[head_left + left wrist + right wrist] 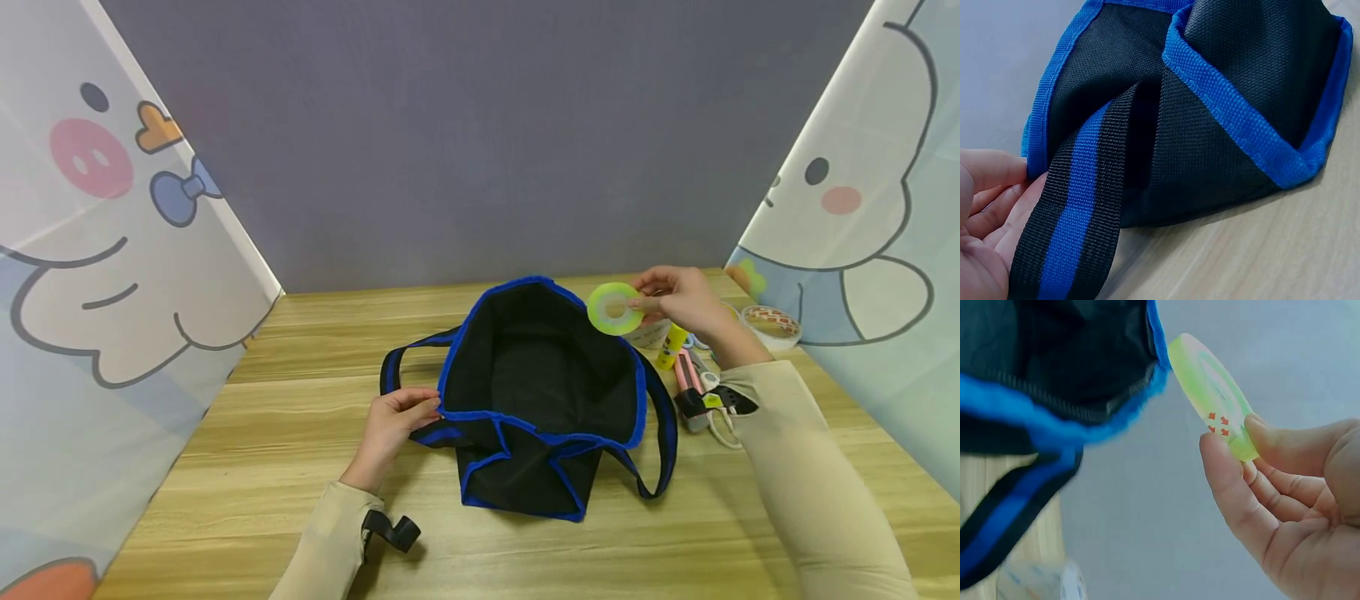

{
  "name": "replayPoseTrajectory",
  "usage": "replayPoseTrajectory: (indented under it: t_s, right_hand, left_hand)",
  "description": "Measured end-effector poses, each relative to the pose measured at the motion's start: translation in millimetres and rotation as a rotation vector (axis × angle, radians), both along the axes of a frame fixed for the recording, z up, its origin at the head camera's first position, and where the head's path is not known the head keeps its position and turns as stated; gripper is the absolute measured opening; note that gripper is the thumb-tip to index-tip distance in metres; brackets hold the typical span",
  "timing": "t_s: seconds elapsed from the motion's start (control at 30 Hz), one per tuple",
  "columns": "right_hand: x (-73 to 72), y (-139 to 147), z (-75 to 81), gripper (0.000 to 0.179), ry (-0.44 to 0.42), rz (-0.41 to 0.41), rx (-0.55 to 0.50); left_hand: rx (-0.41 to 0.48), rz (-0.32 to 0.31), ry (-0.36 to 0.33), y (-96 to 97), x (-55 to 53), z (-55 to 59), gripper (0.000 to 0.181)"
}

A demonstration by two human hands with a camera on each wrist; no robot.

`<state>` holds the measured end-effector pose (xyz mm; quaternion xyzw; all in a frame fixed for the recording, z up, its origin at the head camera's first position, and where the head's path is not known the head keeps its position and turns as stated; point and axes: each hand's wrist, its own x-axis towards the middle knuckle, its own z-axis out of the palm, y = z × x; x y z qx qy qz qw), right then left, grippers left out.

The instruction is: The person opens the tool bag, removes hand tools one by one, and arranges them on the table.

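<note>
A black tote bag (536, 367) with blue trim stands on the table, its mouth gaping toward me. My left hand (392, 429) pinches the blue-edged rim at the bag's left corner; in the left wrist view thumb and fingers (991, 172) meet on that edge, beside a black strap with a blue stripe (1079, 194). Held between thumb and fingers of my right hand (678, 298) is a roll of yellow-green tape (597, 310), raised by the bag's right rim. Small red arrows mark the tape roll (1213, 394) in the right wrist view.
Right of the bag lie a yellow glue stick (670, 348), a pink-and-grey tool (686, 372), scissors with white handles (724, 429) and a wide tape roll (772, 327). Another clear tape roll (1035, 581) is partly hidden. A grey wall (480, 150) rises behind the table.
</note>
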<state>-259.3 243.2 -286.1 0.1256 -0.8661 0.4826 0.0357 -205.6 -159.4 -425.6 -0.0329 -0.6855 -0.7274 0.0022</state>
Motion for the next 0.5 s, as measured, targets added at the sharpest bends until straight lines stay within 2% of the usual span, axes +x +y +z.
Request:
replayPoseTrajectory:
  t_s: [0.27,0.5]
  right_hand:
    - [7.0,31.3,2.8,0.033,-0.013,-0.084,0.030]
    - [11.7,61.6,-5.6,0.031,0.023,-0.153,0.025]
  left_hand:
    - [0.009,-0.004,0.004,-0.2,-1.3,0.1,0.019]
    - [0.006,0.000,-0.002,0.5,-0.9,0.3,0.018]
